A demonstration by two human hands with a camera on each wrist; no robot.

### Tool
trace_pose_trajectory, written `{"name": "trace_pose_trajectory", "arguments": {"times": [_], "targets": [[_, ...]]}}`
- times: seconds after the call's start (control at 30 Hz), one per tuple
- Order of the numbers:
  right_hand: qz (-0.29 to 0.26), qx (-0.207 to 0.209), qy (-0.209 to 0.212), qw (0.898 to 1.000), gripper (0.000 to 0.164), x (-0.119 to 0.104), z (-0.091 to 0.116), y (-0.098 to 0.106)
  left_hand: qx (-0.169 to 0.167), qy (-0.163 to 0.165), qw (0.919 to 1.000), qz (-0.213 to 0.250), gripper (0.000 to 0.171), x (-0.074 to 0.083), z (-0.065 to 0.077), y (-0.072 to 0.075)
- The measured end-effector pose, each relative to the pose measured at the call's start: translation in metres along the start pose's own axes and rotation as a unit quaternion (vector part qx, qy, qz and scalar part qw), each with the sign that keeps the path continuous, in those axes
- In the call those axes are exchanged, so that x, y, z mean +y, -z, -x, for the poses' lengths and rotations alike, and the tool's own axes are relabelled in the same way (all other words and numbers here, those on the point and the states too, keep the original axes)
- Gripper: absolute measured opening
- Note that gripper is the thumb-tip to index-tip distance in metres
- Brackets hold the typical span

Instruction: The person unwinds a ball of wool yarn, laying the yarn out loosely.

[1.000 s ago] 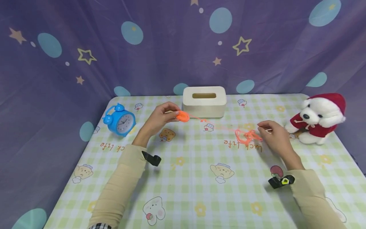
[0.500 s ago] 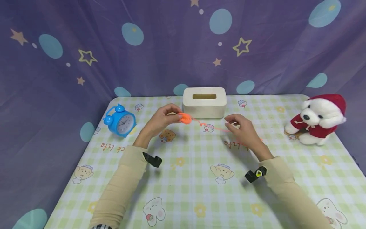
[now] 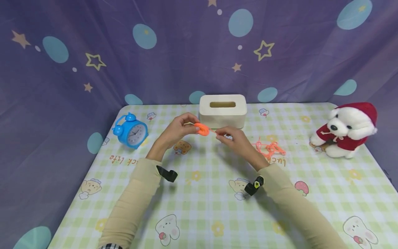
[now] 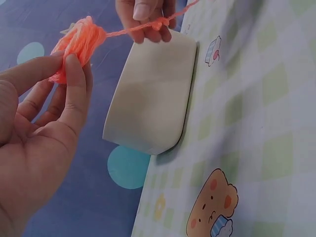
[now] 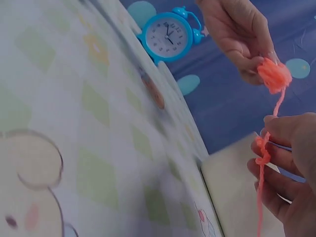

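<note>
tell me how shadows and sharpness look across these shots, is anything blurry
Head view: soft shadows on the tablecloth, no strong glare; left wrist view: soft-edged shadows, orange yarn distinct; right wrist view: the tablecloth's print looks soft, the dial of the alarm clock readable.

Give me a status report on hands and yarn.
Left hand pinches orange yarn bundle, raised off tablecloth. Right hand pinches its strand. Loose tangle on tablecloth. White box beyond hands, nothing seen blocking strand.
</note>
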State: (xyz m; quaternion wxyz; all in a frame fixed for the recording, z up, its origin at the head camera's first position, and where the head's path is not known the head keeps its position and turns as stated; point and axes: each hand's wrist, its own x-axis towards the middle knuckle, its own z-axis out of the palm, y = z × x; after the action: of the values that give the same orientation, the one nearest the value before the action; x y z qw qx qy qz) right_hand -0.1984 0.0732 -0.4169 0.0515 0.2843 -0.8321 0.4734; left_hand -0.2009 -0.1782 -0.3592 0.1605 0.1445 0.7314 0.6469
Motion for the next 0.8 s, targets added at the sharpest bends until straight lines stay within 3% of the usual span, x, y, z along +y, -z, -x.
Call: {"name": "trace_pose_trajectory", "arguments": {"times": [0.23, 0.37, 0.53, 0.67, 0.8], "targets": [[-0.012, 0.014, -0.018, 1.000, 0.011, -0.008, 0.003, -0.002, -0.002, 0.000, 1.0000, 0.007, 0.023, 0.000, 0.001, 0.000], [-0.008, 0.046, -0.039, 0.998, 0.013, -0.010, 0.005, 0.005, 0.005, 0.010, 0.9998, -0.014, 0.025, 0.001, 0.002, 0.000], [0.003, 0.074, -0.034, 0.997, 0.013, -0.009, 0.006, 0.013, 0.007, 0.013, 0.9994, -0.032, 0.027, 0.002, 0.003, 0.000], [-0.005, 0.070, -0.034, 0.997, 0.011, -0.008, 0.007, 0.015, -0.005, 0.008, 0.9997, -0.025, 0.027, 0.000, 0.002, -0.001], [-0.007, 0.064, -0.042, 0.997, 0.014, -0.007, 0.009, 0.016, -0.041, 0.001, 0.9989, -0.024, 0.032, -0.001, 0.001, 0.001]]}}
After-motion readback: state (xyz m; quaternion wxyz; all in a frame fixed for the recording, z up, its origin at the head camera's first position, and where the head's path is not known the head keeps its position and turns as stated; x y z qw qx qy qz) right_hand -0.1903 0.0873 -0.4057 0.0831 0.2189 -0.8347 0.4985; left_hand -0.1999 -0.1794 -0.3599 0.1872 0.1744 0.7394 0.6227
